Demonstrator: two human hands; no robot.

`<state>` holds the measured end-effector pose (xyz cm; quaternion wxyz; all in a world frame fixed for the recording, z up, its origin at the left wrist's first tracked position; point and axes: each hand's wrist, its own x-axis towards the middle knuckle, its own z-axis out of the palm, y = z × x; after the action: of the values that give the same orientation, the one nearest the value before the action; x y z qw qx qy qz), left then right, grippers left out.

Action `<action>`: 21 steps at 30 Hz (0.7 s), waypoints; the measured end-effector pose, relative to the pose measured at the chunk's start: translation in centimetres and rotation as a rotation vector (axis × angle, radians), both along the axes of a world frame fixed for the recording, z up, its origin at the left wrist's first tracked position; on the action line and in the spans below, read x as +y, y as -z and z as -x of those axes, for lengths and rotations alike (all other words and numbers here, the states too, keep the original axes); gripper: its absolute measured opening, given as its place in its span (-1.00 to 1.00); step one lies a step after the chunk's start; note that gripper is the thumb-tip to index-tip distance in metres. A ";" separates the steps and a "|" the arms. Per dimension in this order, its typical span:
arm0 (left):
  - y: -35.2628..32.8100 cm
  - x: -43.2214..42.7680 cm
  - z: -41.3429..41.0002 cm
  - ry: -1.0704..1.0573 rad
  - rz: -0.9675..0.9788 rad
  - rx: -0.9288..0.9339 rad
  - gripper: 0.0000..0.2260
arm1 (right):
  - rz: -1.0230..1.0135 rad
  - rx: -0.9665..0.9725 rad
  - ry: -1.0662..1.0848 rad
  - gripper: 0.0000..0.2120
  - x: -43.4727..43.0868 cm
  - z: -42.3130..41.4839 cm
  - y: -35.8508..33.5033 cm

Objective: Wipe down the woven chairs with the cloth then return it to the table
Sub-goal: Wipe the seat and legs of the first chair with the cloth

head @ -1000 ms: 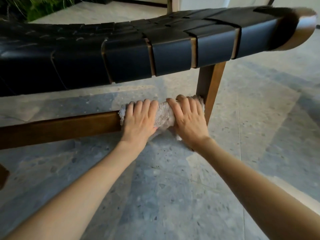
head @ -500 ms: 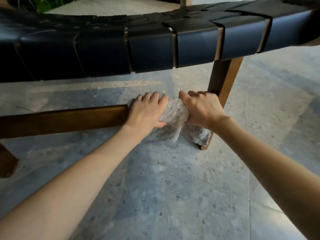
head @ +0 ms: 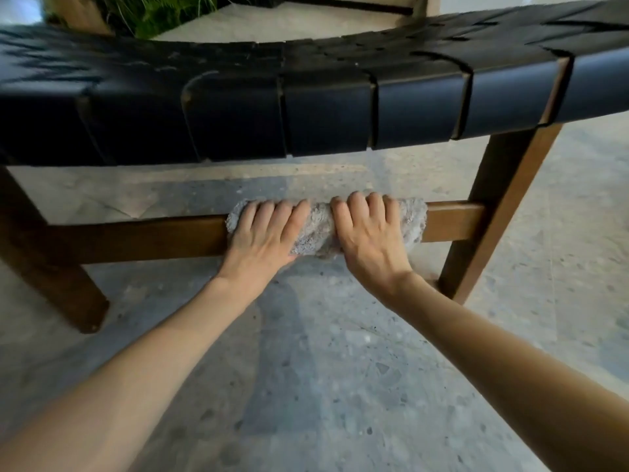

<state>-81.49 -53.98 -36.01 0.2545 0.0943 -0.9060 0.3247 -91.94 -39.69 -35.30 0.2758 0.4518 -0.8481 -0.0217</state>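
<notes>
On the lower bar (head: 136, 238) of the chair (head: 326, 120), the left hand (head: 262, 240) and right hand (head: 369, 243) grip the cloth (head: 315, 229), fingers (head: 355, 207) curled over its top.

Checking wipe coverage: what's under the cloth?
A wooden rail: the cloth is draped over it, gripped by the left hand and right hand. Bare rail shows either side; the stretch beneath cloth and hands is hidden.

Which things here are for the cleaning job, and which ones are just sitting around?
For the job:
- the fluffy cloth, wrapped over the chair's wooden rail
- the left hand and right hand, both gripping the cloth
- the black woven seat above them

Just there:
- the green plant at the back
- the speckled floor
</notes>
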 end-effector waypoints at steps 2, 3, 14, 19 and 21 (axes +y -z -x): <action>-0.3 -2.4 -2.1 -0.039 -0.023 -0.033 -0.09 | -0.053 -0.055 -0.065 -0.69 -2.5 -1.4 -0.4; -0.4 -3.8 -3.3 -0.059 -0.028 -0.041 -0.09 | -0.075 -0.080 -0.097 -0.65 -3.8 -2.2 -0.5; -0.6 -5.9 -6.0 -0.139 -0.248 -0.070 -0.26 | -0.045 0.096 -0.254 -0.51 -5.3 -3.3 -0.1; -0.9 0.3 -0.3 -0.032 -0.209 -0.101 -0.29 | -0.032 0.039 -0.138 -0.30 1.6 1.6 0.3; -1.3 3.4 2.2 0.021 -0.275 -0.077 -0.34 | -0.059 -0.075 -0.076 -0.31 4.8 3.5 -0.4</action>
<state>-83.65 -50.61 -34.70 0.2078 0.1064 -0.9520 0.1979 -95.47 -34.86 -34.95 0.2308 0.4921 -0.8392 -0.0194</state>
